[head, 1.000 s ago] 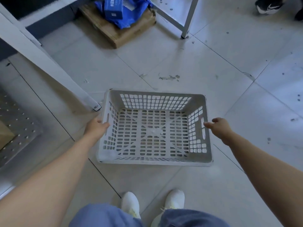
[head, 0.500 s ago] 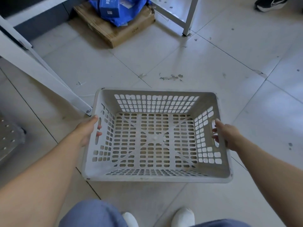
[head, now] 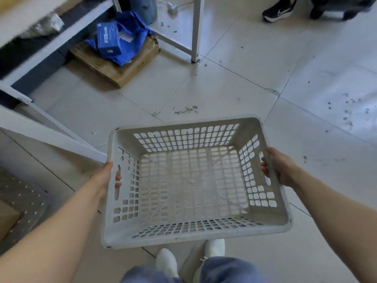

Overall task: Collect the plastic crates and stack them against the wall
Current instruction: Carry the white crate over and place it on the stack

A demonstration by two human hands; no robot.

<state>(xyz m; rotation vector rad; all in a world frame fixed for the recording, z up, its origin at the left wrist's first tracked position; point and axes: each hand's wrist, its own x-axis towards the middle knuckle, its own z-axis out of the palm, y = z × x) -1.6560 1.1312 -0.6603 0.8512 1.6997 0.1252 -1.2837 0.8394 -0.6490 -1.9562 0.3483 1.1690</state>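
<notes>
Crate [head: 191, 180]: grey perforated plastic, empty, held level above the tiled floor [head: 224, 92], over white shoes [head: 166, 262].
Left hand [head: 102, 178]: gripped the left handle slot, fingers poking through.
Right hand [head: 280, 166]: clamped on the right handle slot.
Beyond: cardboard box [head: 116, 64] under blue bag [head: 130, 35]; white frame leg [head: 195, 29].
</notes>
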